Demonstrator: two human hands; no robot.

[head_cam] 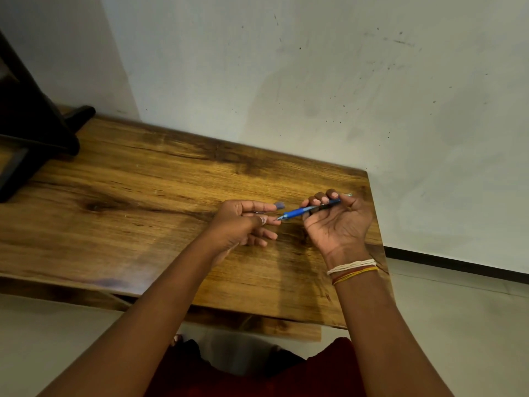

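A blue pen (303, 211) lies slanted across the fingers of my right hand (337, 222), which grips its barrel with curled fingers, palm up. The pen's tip points left and down toward my left hand (243, 224). My left hand pinches a small thin metal part (262, 214) between thumb and fingers close to the pen's tip. A small blue-grey cap-like piece (279, 206) shows just past my left index fingertip; whether it is held or lies on the table I cannot tell. Both hands hover over the wooden table (143, 196).
A dark black object (34, 133) stands on the table's far left end. The table's right edge (375, 219) runs just beside my right hand, with pale floor beyond. A marked white wall (315, 81) backs the table.
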